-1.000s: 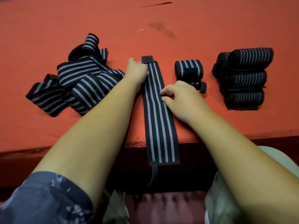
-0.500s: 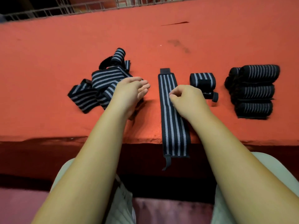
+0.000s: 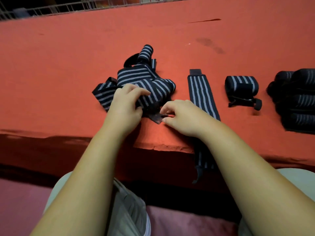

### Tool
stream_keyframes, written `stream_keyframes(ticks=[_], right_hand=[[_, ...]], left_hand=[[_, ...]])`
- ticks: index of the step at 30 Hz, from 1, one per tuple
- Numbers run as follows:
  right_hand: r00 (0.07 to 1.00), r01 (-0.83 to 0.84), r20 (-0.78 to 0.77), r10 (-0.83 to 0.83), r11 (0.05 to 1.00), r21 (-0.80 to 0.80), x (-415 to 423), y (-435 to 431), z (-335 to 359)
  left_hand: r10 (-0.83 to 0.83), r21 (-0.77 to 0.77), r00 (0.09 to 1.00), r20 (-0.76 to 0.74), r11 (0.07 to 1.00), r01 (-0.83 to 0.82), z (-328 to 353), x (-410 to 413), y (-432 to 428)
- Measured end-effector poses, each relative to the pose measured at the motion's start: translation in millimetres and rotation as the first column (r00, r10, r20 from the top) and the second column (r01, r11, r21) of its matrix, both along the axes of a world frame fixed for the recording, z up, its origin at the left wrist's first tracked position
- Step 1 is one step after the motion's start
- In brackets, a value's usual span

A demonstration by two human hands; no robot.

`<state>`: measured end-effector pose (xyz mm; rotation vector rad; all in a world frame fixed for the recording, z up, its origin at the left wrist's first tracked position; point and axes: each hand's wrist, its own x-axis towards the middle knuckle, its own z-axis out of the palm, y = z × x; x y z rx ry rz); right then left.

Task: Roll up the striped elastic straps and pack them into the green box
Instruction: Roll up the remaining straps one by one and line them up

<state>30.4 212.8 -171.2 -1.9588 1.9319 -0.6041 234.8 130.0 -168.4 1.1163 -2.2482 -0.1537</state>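
A tangled pile of black straps with grey stripes (image 3: pixel 146 80) lies on the red table. My left hand (image 3: pixel 126 106) grips the near side of that pile. My right hand (image 3: pixel 180 116) pinches a dark flat strap end (image 3: pixel 156 117) that sticks out of the pile toward me. To the right, one flat strap (image 3: pixel 202 94) lies straight and hangs over the table's front edge. A single rolled strap (image 3: pixel 241 86) sits further right, and a stack of rolled straps (image 3: pixel 298 99) lies at the right border. No green box is in view.
The red table (image 3: pixel 68 74) stretches far to the left and back. A wire rack or fence (image 3: pixel 51 7) runs along its far edge. The table's front edge (image 3: pixel 153 147) is just below my hands, with my lap underneath.
Both hands moved left, off the flat strap. The left hand went from open above the table to gripping the pile. The right hand left the flat strap and pinched the pile's loose end.
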Motion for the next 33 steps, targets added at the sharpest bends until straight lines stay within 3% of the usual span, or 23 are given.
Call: stream_keyframes(ticks=[2, 5, 9, 12, 17, 22, 26, 29, 33], right_hand=[[0.996, -0.025, -0.091, 0.026, 1.000, 0.017, 4.2, -2.6, 0.1], [0.997, -0.004, -0.080, 0.007, 0.999, 0.038, 3.1, -6.0, 1.0], [0.999, 0.040, 0.027, -0.041, 0.999, 0.037, -0.6, -7.5, -2.8], [0.968, 0.099, 0.232, -0.095, 0.995, -0.005, -1.9, -5.3, 0.3], [0.761, 0.206, 0.642, -0.091, 0.973, -0.106, -2.4, -4.7, 7.6], [0.661, 0.348, 0.740, -0.126, 0.925, -0.154, -4.7, 1.1, 14.8], [0.456, 0.447, 0.883, -0.112, 0.887, -0.119, -11.6, 4.5, 19.4], [0.258, 0.461, 0.962, -0.091, 0.887, -0.040, -16.7, 7.6, 24.8], [0.163, 0.532, 0.981, -0.108, 0.846, 0.005, -32.1, 5.9, 31.1]], left_hand=[[-0.007, -0.018, 0.994, 0.110, 1.000, 0.009, -6.3, 2.0, -3.8], [-0.001, -0.035, 0.980, 0.200, 0.999, 0.008, -12.4, 1.5, -7.4], [0.010, -0.087, 0.989, 0.146, 0.996, 0.003, -14.1, -3.3, -15.8], [-0.032, -0.086, 0.999, 0.024, 0.996, 0.034, -11.3, -7.3, -17.5], [-0.067, -0.145, 0.994, -0.091, 0.988, 0.053, -3.5, -19.8, -1.9], [-0.118, -0.236, 0.983, -0.138, 0.968, 0.083, -0.5, -26.9, 2.5], [0.183, -0.127, 0.969, -0.166, 0.970, -0.205, -0.9, -25.3, -8.7], [0.290, -0.013, 0.951, -0.107, 0.956, -0.293, -0.1, -30.5, -15.8], [0.358, -0.016, 0.933, -0.018, 0.933, -0.358, 0.6, -37.7, -18.1]])
